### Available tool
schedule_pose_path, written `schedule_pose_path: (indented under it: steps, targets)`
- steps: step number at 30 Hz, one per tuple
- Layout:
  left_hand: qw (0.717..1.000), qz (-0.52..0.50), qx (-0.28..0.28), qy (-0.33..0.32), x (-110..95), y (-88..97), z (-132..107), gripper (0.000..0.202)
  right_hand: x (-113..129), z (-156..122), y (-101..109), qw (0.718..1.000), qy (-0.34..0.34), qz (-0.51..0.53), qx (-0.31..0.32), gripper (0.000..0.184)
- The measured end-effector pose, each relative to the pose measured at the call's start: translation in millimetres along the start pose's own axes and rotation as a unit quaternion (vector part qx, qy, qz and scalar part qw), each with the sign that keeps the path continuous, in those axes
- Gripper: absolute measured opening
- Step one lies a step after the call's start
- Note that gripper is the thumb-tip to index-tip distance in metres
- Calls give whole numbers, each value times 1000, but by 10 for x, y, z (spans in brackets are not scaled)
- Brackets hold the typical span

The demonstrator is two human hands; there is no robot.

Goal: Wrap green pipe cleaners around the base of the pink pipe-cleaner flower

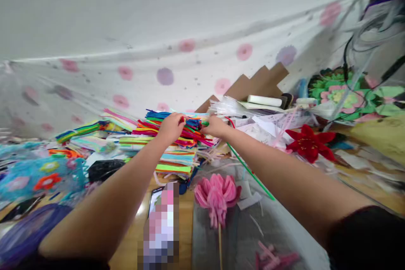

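Note:
Both arms reach out over a cluttered table to a pile of coloured pipe cleaners (172, 135). My left hand (171, 128) is closed on the top of that pile, among red and blue strands. Just right of it, my right hand (216, 126) is closed on a long green pipe cleaner (249, 171), which runs down to the right under my forearm. A pink pipe-cleaner flower (217, 194) on a wooden stick lies nearer to me, between my arms.
A red flower (308, 142) lies at the right, with papers and a white box (264, 101) behind it. Brown cardboard (256, 84) leans on the flower-print cloth. Blue crochet pieces (31, 175) sit at the left, pink scraps (274, 257) lie near me.

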State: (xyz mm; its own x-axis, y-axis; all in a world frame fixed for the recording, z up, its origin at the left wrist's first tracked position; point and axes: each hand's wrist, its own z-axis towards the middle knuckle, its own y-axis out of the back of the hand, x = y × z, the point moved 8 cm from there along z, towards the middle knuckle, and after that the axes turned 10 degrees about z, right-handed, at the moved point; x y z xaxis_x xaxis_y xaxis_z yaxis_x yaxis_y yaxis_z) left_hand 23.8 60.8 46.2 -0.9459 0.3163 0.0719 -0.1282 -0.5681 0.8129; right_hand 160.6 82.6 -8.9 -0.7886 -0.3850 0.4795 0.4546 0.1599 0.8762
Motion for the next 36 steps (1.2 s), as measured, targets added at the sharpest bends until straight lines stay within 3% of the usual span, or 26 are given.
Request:
schedule_pose_path:
  steps: [5,9,18,26,28,31,36]
  targets:
    - [1000,6,0,-3,3,22,8,21,24,47,-120,1000,-18,-4,-1,31]
    - [1000,17,8,-18,-23,0,-10,18,47,1,-68,1000,-12,-7,-16,30]
    - [998,39,23,-40,-86,-63,4,18,-219,-488,377,997,-23,-6,-72,27]
    - [997,67,8,-44,-131,-45,39,16,-617,-1124,903,981,-61,19,-182,20]
    - [996,74,-4,-58,-258,14,32,21,-658,-1188,910,980,-65,27,-188,18]
    - [990,86,-23,-107,-604,125,-41,30,-672,-1172,822,982,-64,33,-175,18]
    - [961,116,6,-252,-1271,101,-295,12,-696,-1095,630,992,-64,44,-100,26]
